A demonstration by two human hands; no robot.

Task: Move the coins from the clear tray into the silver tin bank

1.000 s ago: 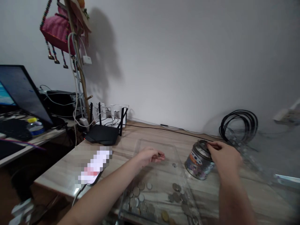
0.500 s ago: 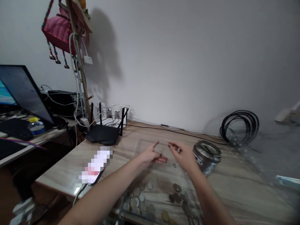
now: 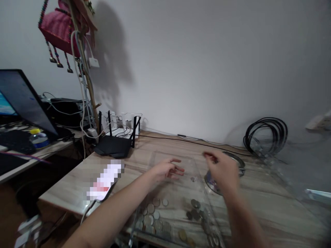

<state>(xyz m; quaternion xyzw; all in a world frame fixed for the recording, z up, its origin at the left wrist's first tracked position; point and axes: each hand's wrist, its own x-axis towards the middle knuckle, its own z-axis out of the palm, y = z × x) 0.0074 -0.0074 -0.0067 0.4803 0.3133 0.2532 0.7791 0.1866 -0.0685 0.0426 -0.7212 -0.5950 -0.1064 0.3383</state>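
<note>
My left hand (image 3: pixel 168 169) hovers over the far part of a clear plastic box (image 3: pixel 178 156), its fingers spread and loosely bent; the palm is partly hidden. My right hand (image 3: pixel 224 170), blurred by motion, is in front of a metal tin (image 3: pixel 234 156) and covers much of it. Its thumb and fingertips are pinched together; whatever they hold is too small to make out. Silver coins (image 3: pixel 151 208) lie in the near left of the box, darker coins (image 3: pixel 196 204) on its right, brass-coloured coins (image 3: pixel 182 235) near the front. A single coin (image 3: pixel 193 179) lies farther back.
A phone (image 3: pixel 106 182) with a cable lies left of the box, and a black router (image 3: pixel 113 145) stands behind it. Coiled black cable (image 3: pixel 266 136) and clear plastic sheeting (image 3: pixel 297 172) are at the right. A monitor (image 3: pixel 28 100) is on the left desk.
My right hand has moved right, away from my left hand, to in front of the tin. My left hand stays over the box, its fingers shifting slightly. The view has shifted a little.
</note>
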